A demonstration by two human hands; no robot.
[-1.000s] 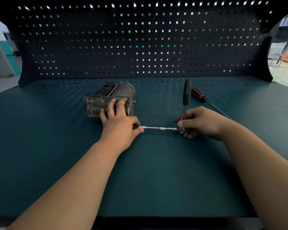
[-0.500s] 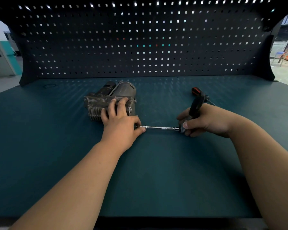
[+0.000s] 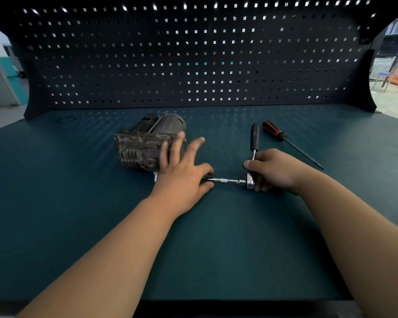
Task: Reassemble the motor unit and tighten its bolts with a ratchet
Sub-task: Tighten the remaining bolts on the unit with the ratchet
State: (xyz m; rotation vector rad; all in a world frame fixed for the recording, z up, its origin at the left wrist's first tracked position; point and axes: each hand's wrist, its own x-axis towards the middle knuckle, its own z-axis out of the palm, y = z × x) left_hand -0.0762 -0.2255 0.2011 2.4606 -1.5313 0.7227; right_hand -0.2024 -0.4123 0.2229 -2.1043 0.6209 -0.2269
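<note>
My ratchet (image 3: 250,181) gleams as polished metal with a matt black handle. The motor unit (image 3: 143,145) is dull, grimy cast metal. My tabletop (image 3: 216,249) looks matt teal.

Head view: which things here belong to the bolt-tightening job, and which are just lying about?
In use: motor unit, under the spread fingers of the left hand; ratchet, gripped near its head by the right hand; extension bar, running from the ratchet head to the left hand.
Lying about: screwdriver, on the bench right of the ratchet, untouched.
</note>
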